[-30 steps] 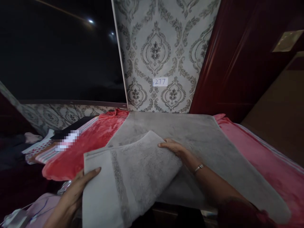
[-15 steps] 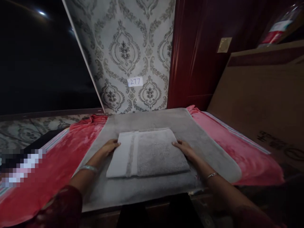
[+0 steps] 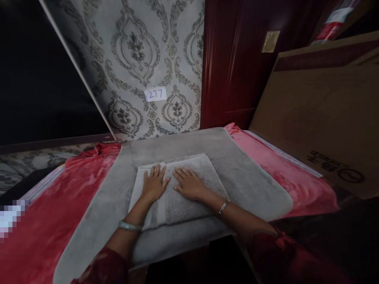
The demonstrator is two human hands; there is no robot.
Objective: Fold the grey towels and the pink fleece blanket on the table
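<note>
Centre of frame: left hand (image 3: 154, 184) and right hand (image 3: 189, 184) lie flat, unclenched, on folded towel (image 3: 185, 210) atop grey cloth (image 3: 251, 185)

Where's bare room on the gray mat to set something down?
Bare gray mat shows right of the folded towel, up to the pink cloth, and behind the towel, toward the wallpaper. Crowded: the towel itself, under left hand and right hand.
</note>
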